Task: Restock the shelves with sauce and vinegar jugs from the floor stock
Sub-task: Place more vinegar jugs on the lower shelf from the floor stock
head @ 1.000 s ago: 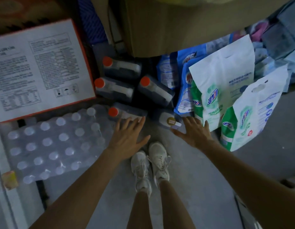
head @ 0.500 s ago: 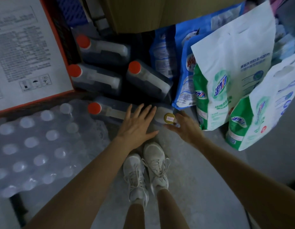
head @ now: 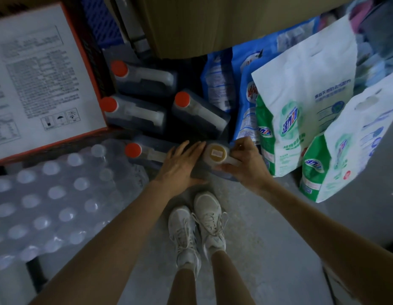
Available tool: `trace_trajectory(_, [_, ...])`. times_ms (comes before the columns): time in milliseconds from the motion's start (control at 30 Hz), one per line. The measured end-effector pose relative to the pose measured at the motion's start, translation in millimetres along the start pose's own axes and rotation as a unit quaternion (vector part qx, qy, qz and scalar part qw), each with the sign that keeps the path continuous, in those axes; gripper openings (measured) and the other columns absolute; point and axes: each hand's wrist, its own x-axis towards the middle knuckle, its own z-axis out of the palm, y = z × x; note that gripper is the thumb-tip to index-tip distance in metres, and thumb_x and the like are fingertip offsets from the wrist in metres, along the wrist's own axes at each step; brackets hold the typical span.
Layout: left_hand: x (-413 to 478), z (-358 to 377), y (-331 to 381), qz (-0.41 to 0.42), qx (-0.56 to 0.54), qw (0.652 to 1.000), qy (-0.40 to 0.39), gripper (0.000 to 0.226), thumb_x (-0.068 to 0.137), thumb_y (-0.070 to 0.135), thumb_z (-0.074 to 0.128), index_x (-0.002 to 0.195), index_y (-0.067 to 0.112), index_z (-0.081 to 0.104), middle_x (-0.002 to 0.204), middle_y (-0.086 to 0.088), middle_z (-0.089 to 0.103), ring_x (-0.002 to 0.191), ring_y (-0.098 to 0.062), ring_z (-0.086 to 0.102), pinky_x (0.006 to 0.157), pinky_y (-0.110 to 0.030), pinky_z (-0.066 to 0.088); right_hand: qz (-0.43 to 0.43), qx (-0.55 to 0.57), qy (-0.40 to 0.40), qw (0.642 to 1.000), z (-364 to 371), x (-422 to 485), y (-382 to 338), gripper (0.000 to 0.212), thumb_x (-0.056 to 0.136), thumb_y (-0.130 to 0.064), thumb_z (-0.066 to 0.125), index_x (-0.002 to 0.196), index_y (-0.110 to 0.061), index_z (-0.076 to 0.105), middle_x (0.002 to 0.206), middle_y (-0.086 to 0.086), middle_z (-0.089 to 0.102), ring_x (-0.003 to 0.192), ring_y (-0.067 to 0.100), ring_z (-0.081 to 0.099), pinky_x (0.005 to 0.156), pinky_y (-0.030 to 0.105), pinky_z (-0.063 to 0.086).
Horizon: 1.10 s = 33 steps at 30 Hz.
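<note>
Several dark sauce jugs with orange caps stand on the floor in front of me, among them one at the back (head: 142, 79), one by the printed carton (head: 134, 114), one in the middle (head: 200, 111) and a near one (head: 147, 153). A jug with a tan cap (head: 216, 154) stands closest. My right hand (head: 246, 164) is closed around that jug's handle just right of the cap. My left hand (head: 181, 166) lies flat with fingers spread on the jug's left shoulder.
A shrink-wrapped pack of clear bottles (head: 48, 201) fills the floor at left. An orange-edged printed carton (head: 37, 84) sits behind it. White-and-green detergent bags (head: 301, 106) and blue bags (head: 241, 89) stand at right, under a brown cardboard box (head: 213, 25). My feet (head: 197, 227) stand on bare concrete.
Both hands moved forward and down onto the tan-capped jug. My right hand went from open above it to closed on its handle; my left hand settled on its side.
</note>
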Motion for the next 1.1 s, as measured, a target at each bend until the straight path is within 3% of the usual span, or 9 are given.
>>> trace_trajectory(200, [-14,-49,26,-0.042,-0.095,0.995,-0.004,0.113,0.071,0.048,0.077,0.152,0.025,0.001,0.158,0.002,0.017,0.146,-0.018,0.007,0.114,-0.04,0.016,-0.068,0.04,0.011,0.997,-54,-39,-71,0.033,0.067,-0.033,0.084,0.061,-0.04,0.053,0.1,-0.003,0.042,0.096,0.024,0.046,0.082,0.039,0.042])
trace_trajectory(367, [-46,-113,38,-0.034,-0.184,0.981,0.059,0.124,0.05,0.065,0.076,0.151,0.025,0.015,0.151,-0.002,0.033,0.14,-0.021,0.03,0.111,-0.047,0.031,-0.138,-0.013,-0.019,0.99,-104,-65,-135,0.026,0.069,-0.044,0.079,0.063,-0.04,0.054,0.101,-0.018,0.033,0.099,0.009,0.036,0.091,0.033,0.036])
trace_trajectory(467, [-72,-159,47,-0.031,-0.241,0.966,0.086,0.11,0.044,0.067,0.072,0.139,0.029,0.031,0.134,0.009,0.046,0.125,-0.009,0.044,0.106,-0.035,0.038,-0.167,0.004,-0.038,0.985,-132,-80,-185,0.019,0.07,-0.032,0.082,0.065,-0.021,0.067,0.101,-0.014,0.035,0.091,0.002,0.036,0.088,0.015,0.031])
trace_trajectory(567, [-107,-208,62,-0.047,-0.297,0.951,0.076,0.096,0.057,0.039,0.086,0.138,0.024,0.036,0.113,0.018,0.051,0.102,0.002,0.051,0.089,-0.009,0.039,-0.212,0.03,-0.023,0.976,-154,-94,-236,0.021,0.066,-0.028,0.083,0.068,-0.013,0.068,0.098,-0.004,0.04,0.084,0.002,0.044,0.076,0.001,0.029])
trace_trajectory(633, [-129,-231,66,-0.053,-0.337,0.937,0.08,0.093,0.063,0.021,0.086,0.141,0.018,0.035,0.103,0.028,0.047,0.092,0.009,0.05,0.078,0.001,0.037,-0.219,0.057,-0.014,0.974,-166,-102,-265,0.022,0.064,-0.021,0.086,0.069,-0.012,0.066,0.1,0.002,0.042,0.082,0.002,0.046,0.073,0.001,0.031])
trace_trajectory(767, [-172,-266,67,-0.055,-0.378,0.917,0.113,0.098,0.061,0.022,0.088,0.141,0.023,0.032,0.124,0.013,0.053,0.114,-0.007,0.054,0.099,-0.027,0.045,-0.223,0.115,0.001,0.968,-179,-114,-309,0.038,0.063,-0.019,0.084,0.083,0.006,0.064,0.091,-0.012,0.044,0.074,-0.008,0.047,0.069,0.005,0.035])
trace_trajectory(867, [-207,-283,71,-0.071,-0.414,0.895,0.153,0.092,0.062,0.012,0.086,0.139,0.017,0.034,0.12,0.005,0.055,0.106,-0.011,0.057,0.09,-0.023,0.047,-0.221,0.152,-0.006,0.963,-183,-126,-345,0.021,0.064,-0.022,0.081,0.068,-0.016,0.061,0.093,-0.012,0.039,0.085,-0.002,0.046,0.074,0.011,0.035])
trace_trajectory(967, [-240,-300,78,-0.087,-0.428,0.869,0.233,0.092,0.059,0.009,0.088,0.135,0.012,0.037,0.111,0.016,0.052,0.101,-0.005,0.055,0.082,-0.009,0.045,-0.228,0.203,-0.029,0.952,-188,-142,-384,0.016,0.071,-0.016,0.077,0.071,-0.012,0.061,0.093,-0.008,0.037,0.085,0.003,0.044,0.07,0.011,0.036])
trace_trajectory(1100, [-281,-330,93,-0.097,-0.46,0.813,0.344,0.083,0.054,0.022,0.092,0.123,0.014,0.046,0.107,0.011,0.054,0.108,-0.018,0.057,0.075,-0.012,0.049,-0.194,0.328,-0.026,0.924,-193,-159,-447,0.019,0.072,-0.031,0.077,0.072,-0.018,0.063,0.097,-0.001,0.046,0.085,0.009,0.052,0.069,0.018,0.045])
